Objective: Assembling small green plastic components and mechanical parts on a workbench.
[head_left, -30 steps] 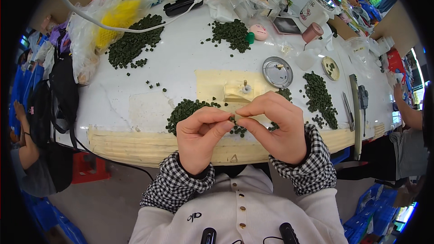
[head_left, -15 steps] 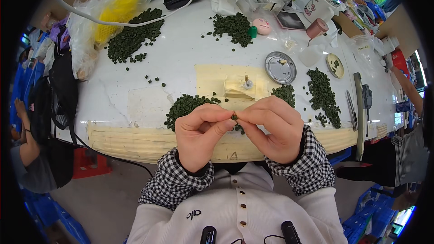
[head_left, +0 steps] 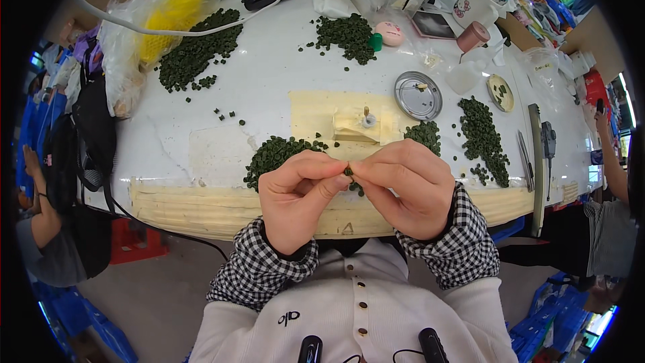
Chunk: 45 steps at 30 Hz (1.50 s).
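Observation:
Between my fingertips, above the table's near edge, sits one small dark green piece (head_left: 348, 171). My left hand (head_left: 295, 195) pinches it from the left with thumb and forefinger. From the other side my right hand (head_left: 410, 188) pinches at the same piece, fingertips almost touching the left ones. Partly behind my left hand lies a heap of the same green pieces (head_left: 279, 158); a smaller heap (head_left: 423, 136) is beyond my right hand. Just past my fingers stands a small tape-covered block (head_left: 356, 126) with a short metal peg on top.
More green heaps lie at far left (head_left: 198, 54), far middle (head_left: 346, 37) and right (head_left: 480, 141). A round metal lid (head_left: 418, 96), a small cream dish (head_left: 500, 92), tweezers (head_left: 525, 161) and a long flat bar (head_left: 537, 168) are on the right. A white cable (head_left: 201, 32) crosses the far left.
Both hands stay almost still, pinching at the same small green piece. The view has shifted slightly. At the far right, another person's raised hand now shows a dark object.

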Available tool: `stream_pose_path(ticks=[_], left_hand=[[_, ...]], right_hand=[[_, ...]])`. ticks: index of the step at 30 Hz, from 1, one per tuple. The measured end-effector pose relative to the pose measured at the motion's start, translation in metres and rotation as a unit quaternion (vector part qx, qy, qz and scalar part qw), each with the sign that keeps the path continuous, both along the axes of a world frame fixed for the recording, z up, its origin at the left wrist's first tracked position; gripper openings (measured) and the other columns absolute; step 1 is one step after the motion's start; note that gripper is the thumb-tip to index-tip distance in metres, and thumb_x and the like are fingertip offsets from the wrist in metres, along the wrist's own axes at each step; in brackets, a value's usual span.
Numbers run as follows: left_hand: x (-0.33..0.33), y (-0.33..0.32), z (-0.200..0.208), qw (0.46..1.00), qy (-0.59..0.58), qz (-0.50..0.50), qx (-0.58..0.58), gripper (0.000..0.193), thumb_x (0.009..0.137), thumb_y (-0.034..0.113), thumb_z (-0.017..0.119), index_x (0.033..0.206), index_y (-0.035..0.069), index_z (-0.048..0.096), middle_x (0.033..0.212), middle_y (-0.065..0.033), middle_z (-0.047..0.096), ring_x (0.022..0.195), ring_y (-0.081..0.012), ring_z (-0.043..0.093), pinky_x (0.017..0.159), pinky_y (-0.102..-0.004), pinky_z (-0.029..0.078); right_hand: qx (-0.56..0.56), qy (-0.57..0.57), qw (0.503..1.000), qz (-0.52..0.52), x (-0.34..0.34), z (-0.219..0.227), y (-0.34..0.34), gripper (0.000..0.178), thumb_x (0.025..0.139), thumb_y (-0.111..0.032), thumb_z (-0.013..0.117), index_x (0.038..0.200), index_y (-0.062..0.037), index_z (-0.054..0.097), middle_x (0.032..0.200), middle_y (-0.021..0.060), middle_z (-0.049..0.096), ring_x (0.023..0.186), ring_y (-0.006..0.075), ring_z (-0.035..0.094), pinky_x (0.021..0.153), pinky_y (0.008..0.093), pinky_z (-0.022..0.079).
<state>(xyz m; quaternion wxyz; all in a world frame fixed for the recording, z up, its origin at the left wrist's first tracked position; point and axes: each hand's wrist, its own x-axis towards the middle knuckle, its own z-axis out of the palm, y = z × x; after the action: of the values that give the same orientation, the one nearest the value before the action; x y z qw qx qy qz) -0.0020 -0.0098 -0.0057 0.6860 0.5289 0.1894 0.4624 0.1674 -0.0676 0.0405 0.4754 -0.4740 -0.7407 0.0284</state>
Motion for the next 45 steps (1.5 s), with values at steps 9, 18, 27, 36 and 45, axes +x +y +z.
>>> stream_pose_path(ticks=[9, 18, 27, 36, 45], left_hand=[[-0.0009, -0.0004, 0.0037, 1.0, -0.004, 0.011, -0.003, 0.019, 0.082, -0.012, 0.066, 0.099, -0.004, 0.066, 0.097, -0.0098, 0.064, 0.088, -0.0126, 0.062, 0.076, -0.0229, 0.051], [-0.0017, -0.0002, 0.0023, 1.0, -0.009, -0.001, 0.0, 0.018, 0.082, -0.012, 0.066, 0.098, -0.004, 0.065, 0.097, -0.0091, 0.064, 0.088, -0.0119, 0.062, 0.077, -0.0231, 0.051], [-0.0019, 0.0006, 0.001, 1.0, -0.007, -0.001, 0.009, 0.019, 0.082, -0.012, 0.066, 0.098, -0.002, 0.066, 0.097, -0.0094, 0.064, 0.087, -0.0129, 0.061, 0.076, -0.0235, 0.05], [-0.0019, 0.0022, 0.0015, 0.998, 0.01, 0.005, 0.059, 0.02, 0.081, -0.014, 0.065, 0.097, -0.003, 0.068, 0.096, -0.0119, 0.066, 0.087, -0.0152, 0.063, 0.076, -0.0248, 0.051], [-0.0027, 0.0018, 0.0027, 0.994, 0.04, 0.013, 0.098, 0.022, 0.08, -0.014, 0.066, 0.098, -0.002, 0.069, 0.097, -0.0124, 0.066, 0.088, -0.0164, 0.063, 0.076, -0.0255, 0.051]], right_hand=[[0.004, 0.012, 1.0, -0.006, -0.002, -0.0025, -0.0008, 0.029, 0.069, 0.004, 0.074, 0.097, -0.0001, 0.067, 0.083, 0.0093, 0.065, 0.072, 0.0239, 0.064, 0.061, 0.0304, 0.052], [-0.017, 0.044, 0.999, -0.013, -0.0031, -0.0033, -0.0022, 0.026, 0.07, 0.005, 0.074, 0.095, -0.0011, 0.069, 0.082, 0.0089, 0.064, 0.071, 0.022, 0.064, 0.06, 0.0294, 0.051], [-0.02, 0.055, 0.998, -0.013, -0.0028, -0.0048, -0.002, 0.026, 0.069, 0.006, 0.074, 0.094, -0.0009, 0.069, 0.08, 0.0089, 0.064, 0.069, 0.0217, 0.063, 0.058, 0.029, 0.05], [-0.012, 0.047, 0.999, 0.001, -0.0014, -0.003, -0.0015, 0.026, 0.069, 0.006, 0.073, 0.094, 0.0, 0.069, 0.081, 0.0094, 0.065, 0.069, 0.0226, 0.064, 0.059, 0.0293, 0.051], [-0.006, 0.02, 1.0, 0.014, 0.0022, -0.0005, -0.0017, 0.026, 0.068, 0.005, 0.073, 0.092, 0.0001, 0.068, 0.08, 0.0089, 0.065, 0.07, 0.0231, 0.064, 0.06, 0.0298, 0.052]])
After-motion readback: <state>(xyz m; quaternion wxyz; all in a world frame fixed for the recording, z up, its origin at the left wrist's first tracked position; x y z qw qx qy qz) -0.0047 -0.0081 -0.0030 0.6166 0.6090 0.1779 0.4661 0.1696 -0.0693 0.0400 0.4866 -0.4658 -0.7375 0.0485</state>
